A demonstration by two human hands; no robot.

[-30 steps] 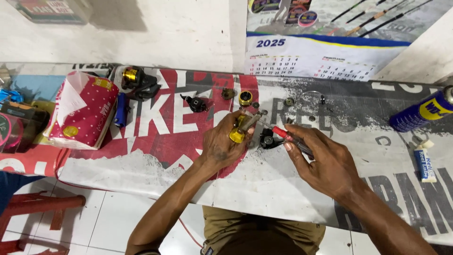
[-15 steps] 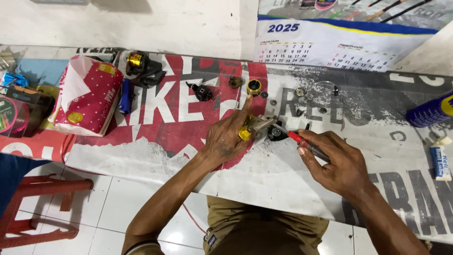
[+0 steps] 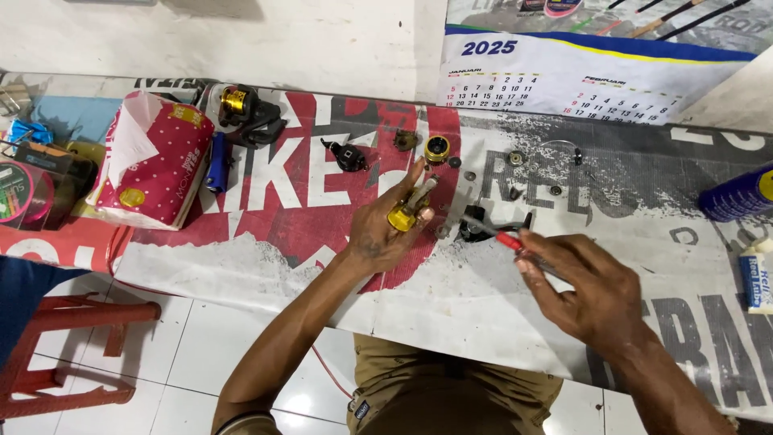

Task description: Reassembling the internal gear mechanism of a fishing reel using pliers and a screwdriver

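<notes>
On the banner-covered tabletop [image 3: 241, 266], the right hand [image 3: 592, 286] grips a red-handled tool [image 3: 509, 239] whose tip meets a black part [image 3: 473, 224] between both hands, the left hand [image 3: 386, 234] pinches a yellow piece [image 3: 403, 217], and small parts [image 3: 515, 159] lie loose beyond, apparently mid-disassembly.

Against the back wall at upper right, a wall calendar [image 3: 600, 76], white sheet with blue band and yellow stripe above rows of dark and red figures. Spread over the desk, a printed banner [image 3: 338, 193], white with big red and black lettering. On its left end, a soft tissue pack [image 3: 153, 161], red with white dots, white tissue sticking up. At the right edge, a blue spray can [image 3: 737, 193] lying down, and below it a small white-and-blue box [image 3: 757, 278].
</notes>
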